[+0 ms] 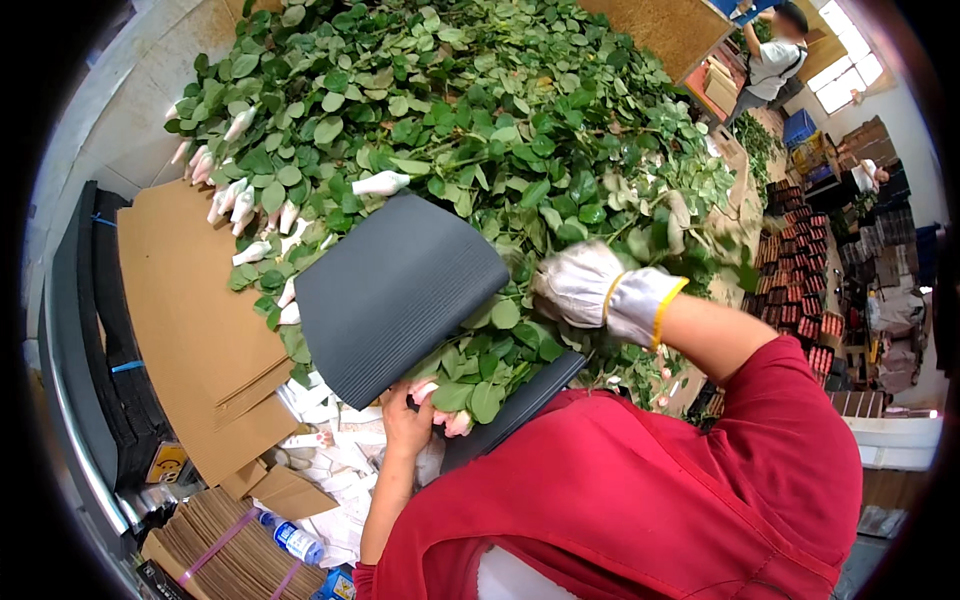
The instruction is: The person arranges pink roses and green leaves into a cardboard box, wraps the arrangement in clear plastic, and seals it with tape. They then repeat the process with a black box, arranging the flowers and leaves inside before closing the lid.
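My bare left hand (407, 420) is at the lower edge of a folded dark grey corrugated sheet (397, 292), its fingers bent against the sheet and the pink rose heads (457, 424). The leafy rose stems run up to the right between the sheet's upper flap and its lower part (517, 409). In a white work glove with a yellow hem, my right hand (577, 285) is over the leaves just right of the flap. It is blurred, and its fingers are hidden, so any hold cannot be told. One rose in a white sleeve (381, 183) lies above the sheet.
A large heap of leafy rose stems (480, 90) lies beyond, with white-sleeved heads (232, 199) at left. Cardboard sheets (180, 277), bundled cardboard (225, 555) and a water bottle (298, 541) are at left. Packed bundles (799, 262) and a co-worker (776, 60) are at right.
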`<move>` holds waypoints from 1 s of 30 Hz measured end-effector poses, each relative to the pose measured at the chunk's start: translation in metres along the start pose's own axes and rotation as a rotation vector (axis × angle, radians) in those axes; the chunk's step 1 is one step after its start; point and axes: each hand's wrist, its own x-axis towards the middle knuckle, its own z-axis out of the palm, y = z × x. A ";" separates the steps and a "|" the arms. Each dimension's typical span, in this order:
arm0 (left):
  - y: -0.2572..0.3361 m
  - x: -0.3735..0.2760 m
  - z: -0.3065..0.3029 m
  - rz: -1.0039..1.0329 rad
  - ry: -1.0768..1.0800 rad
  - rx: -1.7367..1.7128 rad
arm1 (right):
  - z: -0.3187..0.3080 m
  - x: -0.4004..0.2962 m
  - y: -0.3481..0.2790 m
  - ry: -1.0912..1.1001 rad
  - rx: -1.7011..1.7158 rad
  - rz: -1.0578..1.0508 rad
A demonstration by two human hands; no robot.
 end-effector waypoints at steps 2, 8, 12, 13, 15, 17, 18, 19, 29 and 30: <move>0.011 0.008 -0.005 0.072 -0.060 -0.049 | 0.058 -0.002 0.012 0.098 0.052 0.069; 0.004 0.006 -0.010 0.118 -0.013 0.094 | -0.038 0.048 0.023 0.521 0.247 0.245; 0.023 0.005 -0.010 0.202 0.010 0.182 | -0.061 0.155 0.024 0.645 0.284 0.087; 0.023 0.004 -0.009 0.200 0.009 0.177 | -0.067 0.180 0.018 0.309 0.264 0.129; 0.024 0.002 -0.013 0.186 0.012 0.193 | -0.080 0.198 0.017 0.062 0.157 0.141; 0.025 0.002 -0.011 0.166 0.023 0.212 | -0.121 0.185 0.034 0.190 0.085 0.250; 0.023 -0.005 -0.008 0.140 0.036 0.214 | -0.157 0.163 0.044 0.318 0.166 0.275; 0.023 -0.007 -0.005 0.119 0.045 0.213 | -0.168 0.146 0.091 0.507 0.212 0.371; 0.008 -0.003 -0.008 0.144 0.005 0.132 | -0.076 0.022 -0.079 -0.094 0.088 -0.578; 0.020 0.003 -0.012 0.243 0.008 0.170 | -0.028 0.040 -0.084 0.004 0.139 -0.594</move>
